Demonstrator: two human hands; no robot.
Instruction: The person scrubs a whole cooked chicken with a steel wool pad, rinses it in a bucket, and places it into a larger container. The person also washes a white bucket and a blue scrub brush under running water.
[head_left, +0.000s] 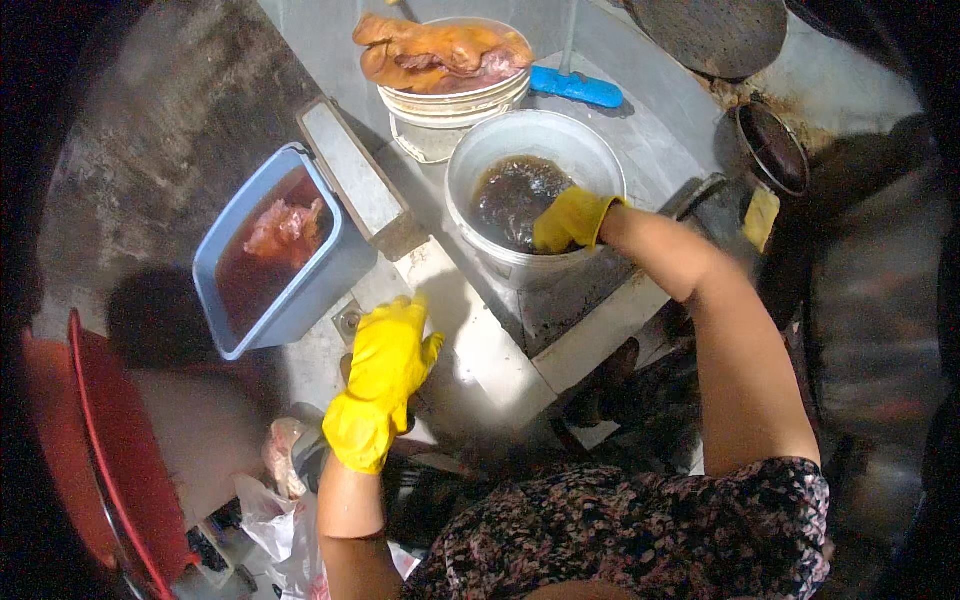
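Yellow rubber gloves cover both hands. My right hand (571, 219) reaches over the near rim into a white plastic bucket (461, 217). Dark, rippled liquid (517, 196) lies in that bucket. The glove's fingers point down at the liquid, and whether they grip anything is hidden. My left hand (386, 367) is above or on the white ledge (480, 345), thumb apart from the fingers and nothing seen in it. Left of it stands a blue plastic bin (341, 259) with reddish liquid and a pale pink piece of meat (281, 232).
Behind the bucket, a large orange-brown piece of meat (442, 52) tops another white bucket (450, 109). A blue brush head (576, 88) lies beside it. A raised block (352, 169) borders the bin. Red plastic (127, 442) and a plastic bag (274, 517) are at lower left.
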